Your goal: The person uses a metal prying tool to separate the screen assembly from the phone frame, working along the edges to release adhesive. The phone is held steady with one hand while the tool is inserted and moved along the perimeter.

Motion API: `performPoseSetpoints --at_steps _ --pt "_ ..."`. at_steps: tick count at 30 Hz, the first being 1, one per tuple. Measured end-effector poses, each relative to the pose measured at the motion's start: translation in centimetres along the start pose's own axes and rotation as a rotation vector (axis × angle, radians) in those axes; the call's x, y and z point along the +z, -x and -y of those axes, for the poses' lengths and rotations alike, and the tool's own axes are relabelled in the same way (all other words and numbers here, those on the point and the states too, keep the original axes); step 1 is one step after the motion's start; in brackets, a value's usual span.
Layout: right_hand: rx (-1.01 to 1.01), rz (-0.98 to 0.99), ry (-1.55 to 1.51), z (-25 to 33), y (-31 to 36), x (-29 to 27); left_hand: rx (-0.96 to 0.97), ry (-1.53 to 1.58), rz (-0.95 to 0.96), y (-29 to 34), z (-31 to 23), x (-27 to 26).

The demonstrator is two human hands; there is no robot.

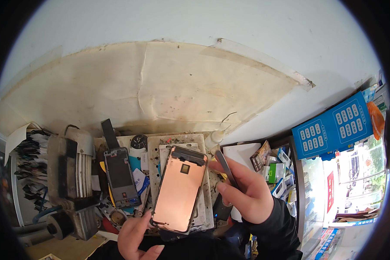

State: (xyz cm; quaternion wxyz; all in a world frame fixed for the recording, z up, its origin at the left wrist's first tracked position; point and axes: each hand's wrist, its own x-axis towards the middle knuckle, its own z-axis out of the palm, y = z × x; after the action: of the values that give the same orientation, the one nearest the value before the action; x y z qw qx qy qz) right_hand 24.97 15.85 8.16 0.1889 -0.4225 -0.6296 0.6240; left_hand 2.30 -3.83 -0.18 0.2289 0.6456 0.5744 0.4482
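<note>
A phone display panel [177, 190] lies tilted near the middle, its copper-coloured back facing up. Black trim runs along its edges, with a dark strip at the top and a small dark square below that. My left hand [133, 237] grips its lower left corner, fingers partly hidden behind the edge and thumb bent below. Between the fingers and thumb of my right hand [249, 190] is a pair of metal tweezers [227, 168], pointing up and left beside the panel's upper right edge. Beneath the panel sits a pale, stained work plate [167, 141].
Left of the panel lies a dark phone frame [120, 177], near a large worn machine [67, 169]. Behind the work plate stands a needle-tipped bottle [214, 138]. Small boxes [275, 172] crowd the right, below a blue sign board [333, 125]. Stained paper [95, 86] covers the wall.
</note>
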Motion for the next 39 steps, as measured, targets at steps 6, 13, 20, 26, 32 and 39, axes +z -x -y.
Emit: performPoseSetpoints --at_steps 6,13,20,26,32,39 --pt "-0.045 0.023 -0.002 0.1 -2.5 0.3 0.178 -0.025 0.024 -0.8 -0.2 0.0" --pt "-0.019 0.026 0.06 -0.3 -1.3 -0.2 0.133 -0.189 -0.027 -1.7 0.2 0.5" --pt "-0.077 0.021 0.043 -1.0 -2.2 -0.2 0.198 -0.198 0.07 -1.8 0.6 1.4" --pt "-0.229 -0.109 0.146 -0.5 0.4 -0.8 0.27 -0.182 -0.04 -2.2 0.2 0.7" --pt "-0.911 -0.195 0.374 -0.5 6.6 0.5 0.473 0.324 0.119 -3.0 -2.3 -0.9" --pt "-1.155 0.1 0.409 -2.7 8.2 4.7 -0.041 0.942 0.202 -0.1 -4.6 1.3"
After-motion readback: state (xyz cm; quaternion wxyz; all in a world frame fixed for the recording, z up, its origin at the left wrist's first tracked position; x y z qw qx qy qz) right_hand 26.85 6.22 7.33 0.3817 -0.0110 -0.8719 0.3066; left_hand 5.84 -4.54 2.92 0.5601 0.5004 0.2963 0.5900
